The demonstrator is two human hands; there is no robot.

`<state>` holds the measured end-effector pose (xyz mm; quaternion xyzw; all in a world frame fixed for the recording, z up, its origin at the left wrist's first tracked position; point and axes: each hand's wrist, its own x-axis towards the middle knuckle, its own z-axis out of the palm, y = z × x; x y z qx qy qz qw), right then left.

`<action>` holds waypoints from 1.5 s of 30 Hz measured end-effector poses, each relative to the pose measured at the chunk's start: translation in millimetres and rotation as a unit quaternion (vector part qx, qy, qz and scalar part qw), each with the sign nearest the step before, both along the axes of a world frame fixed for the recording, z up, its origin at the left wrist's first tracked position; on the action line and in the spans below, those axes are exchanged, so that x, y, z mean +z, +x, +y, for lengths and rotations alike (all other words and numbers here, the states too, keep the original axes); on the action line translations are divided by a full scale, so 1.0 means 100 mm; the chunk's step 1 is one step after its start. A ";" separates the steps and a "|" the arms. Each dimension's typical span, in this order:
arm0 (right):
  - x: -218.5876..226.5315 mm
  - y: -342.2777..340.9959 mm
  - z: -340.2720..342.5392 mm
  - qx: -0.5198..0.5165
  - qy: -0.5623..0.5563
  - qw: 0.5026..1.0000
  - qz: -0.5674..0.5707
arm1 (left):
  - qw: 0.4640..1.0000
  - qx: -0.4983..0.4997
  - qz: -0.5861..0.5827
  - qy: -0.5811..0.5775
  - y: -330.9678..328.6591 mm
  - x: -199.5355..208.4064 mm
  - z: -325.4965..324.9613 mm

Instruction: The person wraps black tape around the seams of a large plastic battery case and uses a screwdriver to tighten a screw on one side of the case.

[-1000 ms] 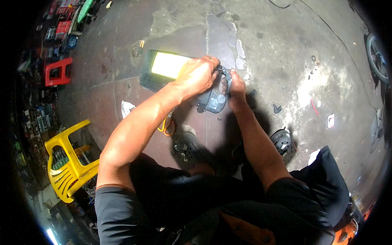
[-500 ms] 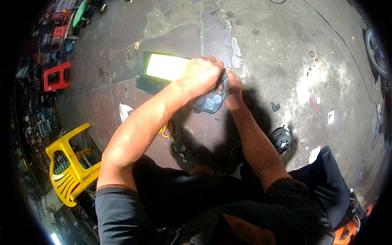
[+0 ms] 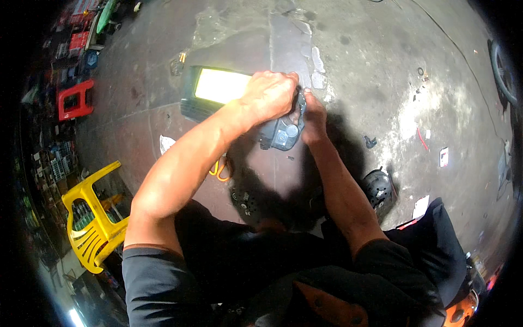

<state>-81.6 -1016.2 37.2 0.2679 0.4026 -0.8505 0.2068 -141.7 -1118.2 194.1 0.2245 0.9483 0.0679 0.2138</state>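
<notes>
Box (image 3: 197, 110), dark and faced with a bright panel (image 3: 220, 85), sits ahead of you and mostly left of your hands, its long axis slanting from upper left toward lower right. At the lower right end is a dark part (image 3: 286, 136) with round discs, between you and your left hand (image 3: 272, 92); your left forearm hides whether it joins the box. That left hand is the nearer one to the panel, arched over the part's upper side with its fingers curled in. Its fingertips are hidden, so I cannot tell what they pinch. Your right hand (image 3: 314, 117) holds the part's right edge, thumb pointing away from you along it, most of its other fingers out of sight. Both hands are close together at that end, and neither is at the box's far left end. Orange-handled scissors (image 3: 222, 169) lie on the floor (image 3: 348, 71) just beside your left forearm.
</notes>
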 end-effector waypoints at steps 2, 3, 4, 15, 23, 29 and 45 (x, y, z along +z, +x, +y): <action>0.02 0.01 -0.04 -0.035 0.003 0.999 0.014 | 0.998 0.058 -0.020 -0.011 0.04 -0.02 0.05; 0.02 0.01 -0.05 -0.049 -0.002 0.999 0.009 | 0.997 0.079 -0.013 -0.016 0.06 -0.04 0.09; 0.04 -0.01 -0.06 -0.063 -0.009 0.998 0.005 | 0.995 0.102 -0.004 -0.022 0.07 -0.06 0.09; 0.08 0.00 -0.01 -0.001 0.035 0.999 -0.006 | 0.986 0.168 0.007 0.025 0.06 -0.21 0.06; 0.00 -0.03 -0.02 -0.007 0.029 1.000 0.000 | 0.995 0.008 0.034 0.096 0.09 -0.18 -0.14; -0.08 0.00 -0.02 -0.016 -0.006 0.999 0.027 | 0.995 0.098 0.019 -0.002 0.11 -0.19 0.02; -0.01 -0.02 0.18 0.064 -0.044 0.997 0.013 | 0.995 0.031 0.064 -0.071 0.04 -0.14 0.02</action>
